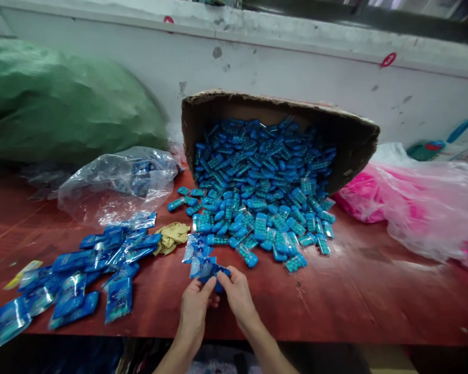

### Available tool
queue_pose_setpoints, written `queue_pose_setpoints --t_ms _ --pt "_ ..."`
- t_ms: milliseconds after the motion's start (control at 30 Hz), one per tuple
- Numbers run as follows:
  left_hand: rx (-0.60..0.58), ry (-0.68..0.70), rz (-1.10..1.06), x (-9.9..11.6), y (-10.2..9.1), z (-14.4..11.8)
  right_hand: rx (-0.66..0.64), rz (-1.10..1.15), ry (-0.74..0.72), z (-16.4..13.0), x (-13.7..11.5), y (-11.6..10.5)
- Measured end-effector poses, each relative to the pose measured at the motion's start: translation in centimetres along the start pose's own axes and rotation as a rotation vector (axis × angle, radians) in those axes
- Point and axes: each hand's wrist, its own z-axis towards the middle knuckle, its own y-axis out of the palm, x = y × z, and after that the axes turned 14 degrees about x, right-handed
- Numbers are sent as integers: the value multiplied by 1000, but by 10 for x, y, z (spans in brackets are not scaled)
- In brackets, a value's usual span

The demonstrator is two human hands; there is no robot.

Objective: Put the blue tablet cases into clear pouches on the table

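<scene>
At the front of the red table, my left hand and my right hand come together, thumbs and fingers pinching a small blue plastic packet. Whether anything is inside it is hard to see. Just beyond lie flat blue printed packets. Farther back, small clear containers with blue caps and teal beads spill out of a cardboard box lying on its side. To the left is a loose heap of filled blue packets.
A crumpled yellowish cloth or glove lies beside the heap. Behind it are a clear plastic bag and a big green sack. Bags with pink contents sit at the right. A white wall closes off the back.
</scene>
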Motion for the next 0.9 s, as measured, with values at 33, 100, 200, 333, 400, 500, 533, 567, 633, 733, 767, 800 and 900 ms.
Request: queue_pose_setpoints --t_ms 33,100,200,333,400,500,533,567,633,733,767,800,900 --pt "-4 -16 -10 0 1 0 8 -12 -13 0 2 1" --pt "10 -28 -37 -1 3 -1 22 -63 -64 0 5 2" --pt "5 -72 -125 0 4 -3 11 -147 -105 -4 5 4" --pt "-146 -233 -178 9 -1 -5 -25 -232 -144 -9 -7 0" --pt "-158 -263 -162 14 -5 -5 -45 -321 -257 -8 -16 -8" --pt "-87 -284 -177 18 -9 -3 92 -581 -476 1 -26 -27" --pt "-64 -298 -190 18 -10 -3 192 -714 -547 6 -27 -34" --pt "-47 -315 -201 18 -10 -3 290 -861 -599 11 -27 -40" --pt "-18 -347 -215 17 -10 -3 404 -1116 -624 20 -23 -48" --pt "21 -381 -229 15 -9 -4 400 -1273 -614 28 -13 -49" --pt "34 -392 -234 16 -8 -4 376 -1253 -618 28 -11 -47" --pt "48 -403 -242 16 -7 -4 348 -1199 -617 27 -10 -46" --pt "88 -441 -281 19 -6 -3 246 -891 -521 24 -10 -47"
